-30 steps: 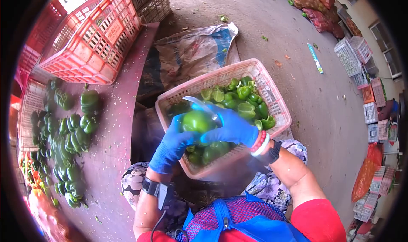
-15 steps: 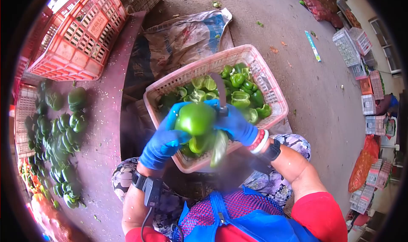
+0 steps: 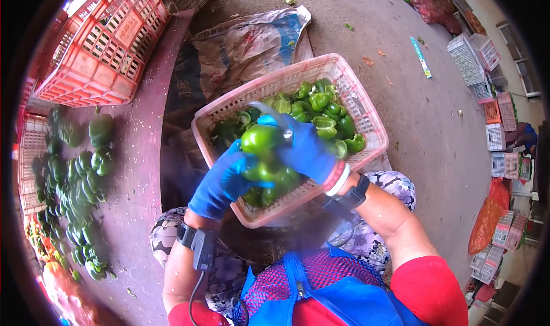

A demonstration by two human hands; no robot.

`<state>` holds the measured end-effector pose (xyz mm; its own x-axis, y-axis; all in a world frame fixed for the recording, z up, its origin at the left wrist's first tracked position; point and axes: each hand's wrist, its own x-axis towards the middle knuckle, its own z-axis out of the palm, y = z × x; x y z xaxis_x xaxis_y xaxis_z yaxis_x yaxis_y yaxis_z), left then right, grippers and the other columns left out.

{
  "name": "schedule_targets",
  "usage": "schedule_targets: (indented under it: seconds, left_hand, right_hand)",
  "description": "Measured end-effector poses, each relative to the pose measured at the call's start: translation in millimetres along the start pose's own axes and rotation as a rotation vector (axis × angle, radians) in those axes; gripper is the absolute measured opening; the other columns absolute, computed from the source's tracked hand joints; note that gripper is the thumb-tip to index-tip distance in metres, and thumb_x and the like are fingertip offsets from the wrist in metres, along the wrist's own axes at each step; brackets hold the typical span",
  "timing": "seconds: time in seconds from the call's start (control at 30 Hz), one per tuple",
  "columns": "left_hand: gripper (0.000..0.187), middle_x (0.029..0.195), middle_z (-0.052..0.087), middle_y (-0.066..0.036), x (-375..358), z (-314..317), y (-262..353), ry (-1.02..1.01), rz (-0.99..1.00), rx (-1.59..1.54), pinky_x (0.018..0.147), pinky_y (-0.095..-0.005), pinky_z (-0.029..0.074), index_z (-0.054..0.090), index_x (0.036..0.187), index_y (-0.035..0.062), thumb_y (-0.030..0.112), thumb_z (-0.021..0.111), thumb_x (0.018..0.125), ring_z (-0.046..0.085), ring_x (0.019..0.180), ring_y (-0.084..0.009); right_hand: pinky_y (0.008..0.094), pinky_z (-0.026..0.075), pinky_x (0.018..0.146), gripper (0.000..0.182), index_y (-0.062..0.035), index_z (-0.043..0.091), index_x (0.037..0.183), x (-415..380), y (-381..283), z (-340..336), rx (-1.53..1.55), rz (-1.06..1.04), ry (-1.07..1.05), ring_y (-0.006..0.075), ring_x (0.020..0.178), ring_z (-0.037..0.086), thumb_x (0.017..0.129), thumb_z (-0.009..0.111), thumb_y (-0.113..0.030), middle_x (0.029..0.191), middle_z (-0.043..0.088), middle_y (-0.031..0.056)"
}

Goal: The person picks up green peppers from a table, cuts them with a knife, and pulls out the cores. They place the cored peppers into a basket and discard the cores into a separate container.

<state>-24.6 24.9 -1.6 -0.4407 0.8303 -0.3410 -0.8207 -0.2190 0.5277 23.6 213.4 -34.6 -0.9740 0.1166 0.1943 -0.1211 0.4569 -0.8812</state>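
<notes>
Between my blue-gloved left hand (image 3: 224, 176) and right hand (image 3: 312, 148): round green pepper (image 3: 259, 139).
I cup it left, grip curved metal knife (image 3: 271, 111) right.

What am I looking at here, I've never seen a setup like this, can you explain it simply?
There's no robot here, just a person's own two hands in blue gloves. The camera is worn on the head, looking forward and down, so the edges look curved and dark. The left hand holds a green pepper; the right hand grips a knife, its handle mostly hidden. Below them is a pink crate containing cut peppers. On the reddish surface to the left lie many green peppers, with a red crate behind them.
</notes>
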Motion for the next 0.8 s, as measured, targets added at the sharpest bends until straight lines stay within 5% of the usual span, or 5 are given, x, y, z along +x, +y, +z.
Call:
schedule_targets:
  seconds: [0.17,0.33,0.47,0.6,0.8]
  left_hand:
    - [0.063,0.127,0.056,-0.009,2,-21,-24,0.07,0.053,0.077,0.096,-0.0309,0.05,0.046,0.141,0.0048,0.007,0.062,0.081,0.06,0.107,-0.0219]
    - [0.074,0.132,0.053,-0.006,-14,-19,-8,0.027,0.165,0.329,0.098,-0.0285,0.045,0.044,0.143,0.006,0.011,0.074,0.076,0.054,0.117,-0.0193]
    - [0.081,0.133,0.052,-0.004,-13,-3,10,0.055,0.301,0.144,0.096,-0.027,0.046,0.039,0.147,0.0069,0.015,0.077,0.076,0.053,0.116,-0.0165]
    - [0.075,0.137,0.05,-0.006,4,-10,5,0.148,0.421,0.159,0.097,-0.0283,0.047,0.037,0.149,0.0086,0.016,0.071,0.083,0.053,0.116,-0.0168]
    - [0.055,0.121,0.056,-0.005,16,-29,-14,0.39,0.359,0.359,0.089,-0.0295,0.049,0.045,0.133,0.0065,0.012,0.07,0.084,0.055,0.105,-0.0137]
  right_hand:
    - [0.0346,0.056,0.077,0.015,-0.0088,0.069,0.098,5,47,17,0.222,0.185,0.173,0.0196,0.083,0.071,0.084,0.072,-0.012,0.087,0.073,0.0104]
    - [0.0271,0.04,0.041,0.024,-0.0069,0.064,0.094,13,79,-26,0.65,0.877,0.23,0.0104,0.051,0.054,0.088,0.074,-0.027,0.068,0.063,0.0038]
    - [0.0246,0.041,0.045,0.031,-0.0064,0.064,0.1,5,80,-44,0.243,0.73,0.113,0.0092,0.052,0.053,0.089,0.074,-0.034,0.07,0.062,0.0003]
    - [0.0259,0.045,0.045,0.055,-0.0108,0.059,0.12,-9,9,-16,1.054,0.766,-0.246,0.0118,0.053,0.056,0.094,0.057,-0.059,0.086,0.067,0.0072]
    - [0.0287,0.049,0.051,0.033,-0.0075,0.06,0.114,-6,-17,-9,0.714,0.744,-0.168,0.0122,0.06,0.06,0.09,0.068,-0.028,0.08,0.063,0.0039]
